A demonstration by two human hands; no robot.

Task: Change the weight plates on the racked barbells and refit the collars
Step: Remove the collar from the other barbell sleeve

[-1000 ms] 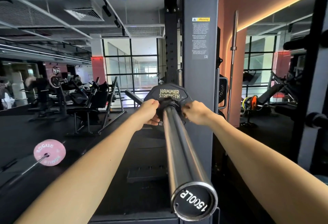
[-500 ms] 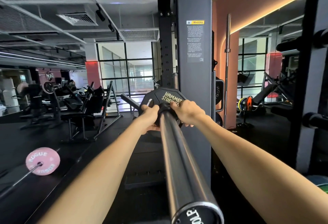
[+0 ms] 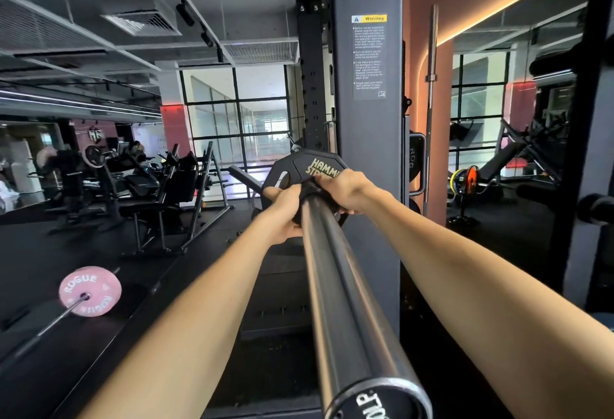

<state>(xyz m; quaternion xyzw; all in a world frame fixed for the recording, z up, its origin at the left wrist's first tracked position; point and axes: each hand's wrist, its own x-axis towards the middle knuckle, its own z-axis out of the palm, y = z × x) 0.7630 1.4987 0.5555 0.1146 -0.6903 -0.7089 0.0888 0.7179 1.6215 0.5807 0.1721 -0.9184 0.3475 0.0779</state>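
Barbell sleeve (image 3: 335,285) runs from the near right toward the far rack post (image 3: 367,152), carrying one black plate (image 3: 300,169). One black collar (image 3: 310,191) sits against that plate. Left hand (image 3: 285,211) and right hand (image 3: 347,191) both grip the collar. One pink plate (image 3: 89,290) rests low at left on another bar.

You face a smooth, glossy metal barbell sleeve (image 3: 335,285), a matt black plate (image 3: 299,166) and a matt painted upright (image 3: 368,126).
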